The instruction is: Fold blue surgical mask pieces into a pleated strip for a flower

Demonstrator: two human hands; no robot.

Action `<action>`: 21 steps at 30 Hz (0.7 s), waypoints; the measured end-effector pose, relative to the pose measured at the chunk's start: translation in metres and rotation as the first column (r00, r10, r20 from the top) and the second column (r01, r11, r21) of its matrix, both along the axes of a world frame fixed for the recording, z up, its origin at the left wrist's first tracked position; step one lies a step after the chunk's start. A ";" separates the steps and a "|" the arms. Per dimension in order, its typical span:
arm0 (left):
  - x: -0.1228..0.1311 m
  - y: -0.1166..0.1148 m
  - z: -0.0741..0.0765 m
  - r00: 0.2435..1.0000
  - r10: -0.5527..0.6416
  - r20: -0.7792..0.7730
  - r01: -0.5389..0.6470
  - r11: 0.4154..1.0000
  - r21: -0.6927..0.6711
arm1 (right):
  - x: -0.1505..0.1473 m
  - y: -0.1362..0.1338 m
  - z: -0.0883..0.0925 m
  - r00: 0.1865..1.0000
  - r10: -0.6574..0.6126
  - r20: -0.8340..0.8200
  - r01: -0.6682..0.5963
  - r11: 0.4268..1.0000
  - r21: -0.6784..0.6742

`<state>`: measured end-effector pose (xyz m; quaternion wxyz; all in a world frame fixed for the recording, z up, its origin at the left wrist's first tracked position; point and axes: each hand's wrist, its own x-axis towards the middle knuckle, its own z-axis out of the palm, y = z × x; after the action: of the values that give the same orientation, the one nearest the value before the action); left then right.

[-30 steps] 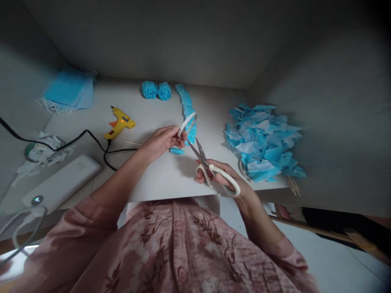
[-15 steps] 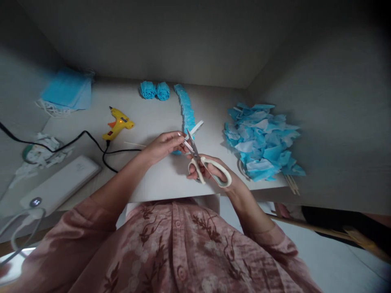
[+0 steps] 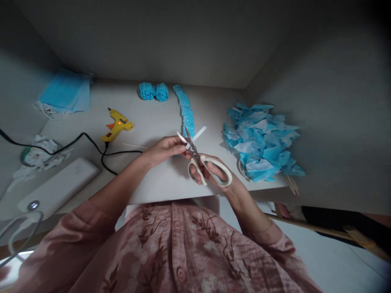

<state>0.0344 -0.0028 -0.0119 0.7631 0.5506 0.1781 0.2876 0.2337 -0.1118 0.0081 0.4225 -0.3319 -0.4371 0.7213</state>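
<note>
My left hand (image 3: 167,147) pinches a narrow white strip (image 3: 200,133) whose free end sticks out up and to the right. In my right hand (image 3: 214,170) are cream-handled scissors (image 3: 196,155), with fingers through the loops. The scissor blades are parted and cross the strip close to my left fingertips; I cannot tell whether they have cut into it. Just beyond my hands a ruffled blue strip (image 3: 185,109) lies on the table, its near end partly hidden by the blades and fingers.
Two blue fabric roses (image 3: 154,92) sit at the back. To the left are a yellow glue gun (image 3: 118,127) with black cord, a stack of blue face masks (image 3: 63,93), white scraps (image 3: 42,142) and a white power bank (image 3: 62,183). Blue cut pieces (image 3: 262,140) and thin sticks (image 3: 292,184) lie right.
The white strip's free end has tipped lower and to the right. The scissor blades have parted wider, and my left hand has shifted slightly toward me.
</note>
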 end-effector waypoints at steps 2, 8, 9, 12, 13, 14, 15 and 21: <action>0.000 0.000 0.000 1.000 -0.011 -0.001 0.011 1.000 0.018 | -0.001 -0.001 0.003 0.999 -0.007 -0.035 0.007 1.000 -0.002; -0.001 0.001 0.000 0.998 -0.039 -0.044 0.043 0.996 0.081 | 0.002 -0.001 0.001 0.996 -0.011 -0.088 0.010 1.000 -0.012; -0.002 0.001 0.001 0.998 -0.041 -0.053 0.045 0.995 0.084 | 0.003 -0.001 -0.001 0.997 -0.008 -0.076 0.007 1.000 -0.007; -0.002 0.000 0.005 0.996 -0.015 -0.091 0.025 0.994 0.109 | 0.005 -0.003 -0.005 0.999 0.002 -0.048 -0.001 1.000 0.008; -0.002 -0.001 0.006 0.993 0.006 -0.114 0.008 0.992 0.123 | 0.005 -0.003 -0.005 0.999 0.007 -0.051 -0.007 1.000 0.013; -0.001 -0.001 0.008 0.990 0.032 -0.141 -0.012 0.990 0.138 | 0.005 -0.004 -0.005 0.998 0.012 -0.056 -0.011 1.000 0.016; -0.001 -0.001 0.009 0.984 0.063 -0.168 -0.037 0.987 0.154 | 0.004 -0.004 -0.004 0.998 0.011 -0.060 -0.010 1.000 0.018; 0.006 -0.006 0.012 0.940 0.207 -0.272 -0.156 0.968 0.197 | 0.007 -0.006 0.001 0.988 -0.091 0.125 0.090 0.996 0.015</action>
<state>0.0404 -0.0085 0.0005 0.6482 0.6320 0.3128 0.2874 0.2407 -0.1183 0.0088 0.4282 -0.3942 -0.4506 0.6769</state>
